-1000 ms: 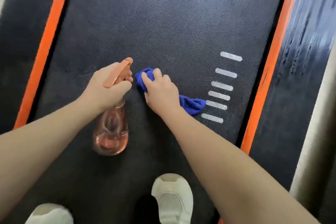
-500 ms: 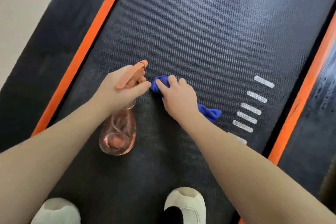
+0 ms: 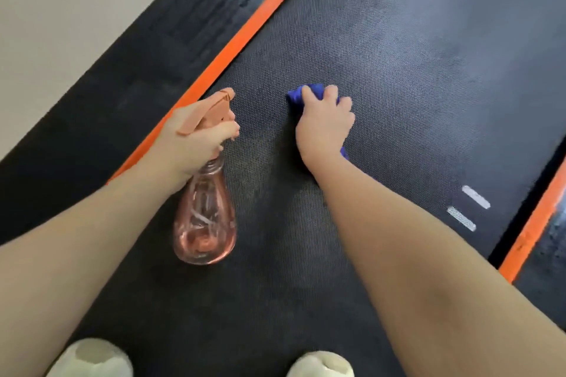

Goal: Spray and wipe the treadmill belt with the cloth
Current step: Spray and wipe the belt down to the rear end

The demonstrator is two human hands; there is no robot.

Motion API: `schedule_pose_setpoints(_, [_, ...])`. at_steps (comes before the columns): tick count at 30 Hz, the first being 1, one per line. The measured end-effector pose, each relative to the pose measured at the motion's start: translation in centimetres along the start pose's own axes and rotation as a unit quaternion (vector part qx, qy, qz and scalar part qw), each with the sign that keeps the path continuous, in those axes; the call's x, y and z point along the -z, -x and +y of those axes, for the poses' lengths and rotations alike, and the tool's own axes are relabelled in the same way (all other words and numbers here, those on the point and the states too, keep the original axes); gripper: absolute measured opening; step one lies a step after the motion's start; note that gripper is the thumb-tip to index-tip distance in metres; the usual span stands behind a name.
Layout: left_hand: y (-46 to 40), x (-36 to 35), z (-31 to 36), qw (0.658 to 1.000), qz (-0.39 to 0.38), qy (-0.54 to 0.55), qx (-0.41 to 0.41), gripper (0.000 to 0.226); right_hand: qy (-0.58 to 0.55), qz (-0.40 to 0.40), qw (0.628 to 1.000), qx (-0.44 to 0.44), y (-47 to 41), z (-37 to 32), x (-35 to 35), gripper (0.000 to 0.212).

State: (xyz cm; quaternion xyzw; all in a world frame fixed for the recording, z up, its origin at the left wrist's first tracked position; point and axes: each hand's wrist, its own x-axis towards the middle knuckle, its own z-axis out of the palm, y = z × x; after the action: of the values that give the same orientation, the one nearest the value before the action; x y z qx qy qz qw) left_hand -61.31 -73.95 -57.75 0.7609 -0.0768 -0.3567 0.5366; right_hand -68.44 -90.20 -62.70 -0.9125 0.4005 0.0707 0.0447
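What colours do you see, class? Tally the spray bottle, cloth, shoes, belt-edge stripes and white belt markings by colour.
Pink: 1, spray bottle
Blue: 1, cloth
Cream: 2, left shoe, right shoe
Orange: 2, left stripe, right stripe
White: 2, upper marking, lower marking
Total: 8

Soft, even light; pale sheen on the treadmill belt (image 3: 444, 49) top right; slight motion blur throughout.
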Motion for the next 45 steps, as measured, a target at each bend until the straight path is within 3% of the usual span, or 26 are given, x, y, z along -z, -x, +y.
schedule_pose_setpoints(2, [-0.1, 1.1, 0.1, 1.000, -0.014, 0.001, -0.011, 0.033, -0.026, -0.051, 0.997, -0.051, -0.8, -3.2, -0.3, 0.043])
schedule_pose_setpoints(5, [-0.4, 2.9, -0.2, 1.000, -0.004, 0.025, -0.012, 0.021, -0.039, 0.025, 0.992, 0.117, 1.5, -7.5, -1.5, 0.044])
schedule_pose_setpoints(8, [-0.7, 4.8, -0.3, 0.999, 0.031, 0.032, 0.007, 0.016, -0.069, 0.077, 0.964, 0.247, 0.2, -6.9, -2.5, 0.036])
schedule_pose_setpoints(9, [-0.9, 5.1, -0.4, 0.999, 0.034, 0.030, 0.010, 0.016, -0.077, 0.081, 0.965, 0.238, -1.0, -6.4, -2.3, 0.034])
schedule_pose_setpoints(12, [-1.1, 5.5, -0.7, 0.999, 0.033, 0.038, 0.016, 0.021, -0.060, 0.022, 0.995, 0.077, -3.9, -6.8, -1.1, 0.036])
schedule_pose_setpoints(14, [-1.5, 5.5, -0.9, 0.997, 0.039, 0.060, 0.025, 0.020, -0.074, 0.001, 0.996, 0.047, -3.8, -8.2, -0.7, 0.034])
schedule_pose_setpoints(17, [-1.8, 5.3, -1.2, 0.997, 0.037, 0.063, 0.021, 0.012, -0.072, -0.037, 0.980, 0.182, 0.3, -9.2, -1.3, 0.030])
schedule_pose_setpoints(21, [-1.6, 6.0, -1.4, 0.997, 0.019, 0.070, 0.024, 0.014, -0.056, -0.048, 0.918, 0.390, 4.0, -8.1, -2.7, 0.046])
schedule_pose_setpoints(23, [-1.6, 7.1, -1.3, 0.997, -0.025, 0.050, 0.047, 0.011, -0.002, -0.129, 0.884, 0.450, 3.3, -7.0, -1.5, 0.044])
schedule_pose_setpoints(25, [-1.5, 7.9, -1.1, 0.996, -0.061, 0.007, 0.070, 0.025, 0.024, -0.211, 0.895, 0.393, 2.8, -6.0, -0.2, 0.042])
schedule_pose_setpoints(27, [-0.8, 7.8, -0.7, 0.995, -0.059, 0.005, 0.081, 0.019, -0.042, -0.263, 0.926, 0.267, 3.3, -5.8, 0.8, 0.039])
schedule_pose_setpoints(31, [0.7, 6.3, 0.8, 0.995, -0.075, 0.029, 0.056, 0.017, -0.210, -0.159, 0.964, 0.045, 5.2, -5.7, 2.5, 0.038])
schedule_pose_setpoints(36, [1.4, 6.7, -0.8, 0.989, -0.111, -0.037, 0.092, 0.032, -0.218, -0.135, 0.967, 0.006, 8.5, -3.0, 2.9, 0.038])
schedule_pose_setpoints(41, [1.3, 7.9, -2.8, 0.981, -0.109, -0.103, 0.125, 0.013, -0.241, -0.110, 0.958, -0.114, 10.6, -3.3, 2.3, 0.033])
schedule_pose_setpoints(45, [1.2, 8.1, -4.5, 0.972, -0.080, -0.199, 0.096, 0.026, -0.228, -0.084, 0.961, -0.131, 11.6, -3.9, 1.5, 0.034])
